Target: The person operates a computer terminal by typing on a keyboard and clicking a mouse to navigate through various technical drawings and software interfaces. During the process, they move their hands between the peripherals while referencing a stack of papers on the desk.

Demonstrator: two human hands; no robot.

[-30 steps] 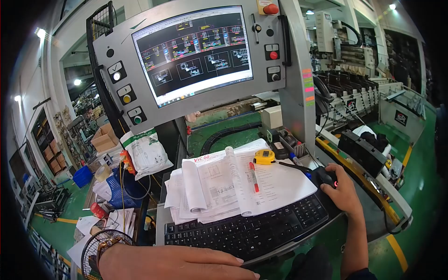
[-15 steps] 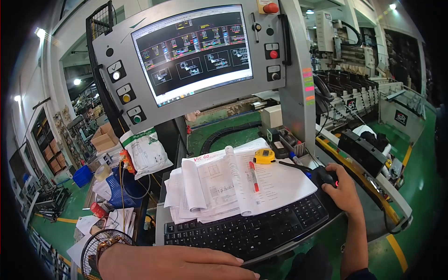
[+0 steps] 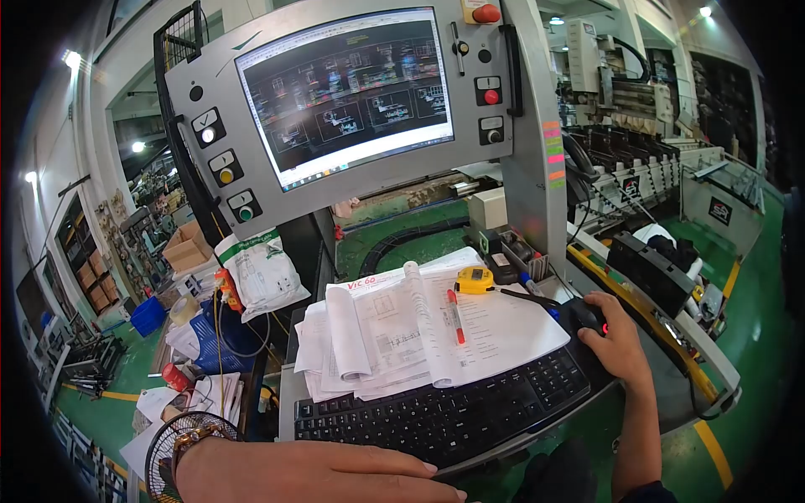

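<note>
My right hand (image 3: 619, 339) is wrapped round a black computer mouse (image 3: 582, 317) on the right side of the shelf. Stretched out flat, my left hand (image 3: 319, 471) lies along the front edge, just below the black keyboard (image 3: 453, 411), with nothing in it. Behind the keys, a stack of printed papers (image 3: 390, 335) partly covers the keyboard's back edge. On the sheets rest a red-and-white marker (image 3: 455, 317) and a yellow tape measure (image 3: 475, 281). Above them, the monitor (image 3: 348, 92) shows technical drawings on a dark background.
Control buttons and a red emergency stop (image 3: 486, 13) flank the screen. A white plastic bag (image 3: 264, 272) hangs at the left, above a blue basket (image 3: 222, 335). A black wire fan guard (image 3: 180, 453) is near my left wrist. Machinery (image 3: 629, 159) stands at the right.
The drawings on the monitor have become blurred and dimmer, as if the view is being redrawn. Both hands stay in nearly the same place.
</note>
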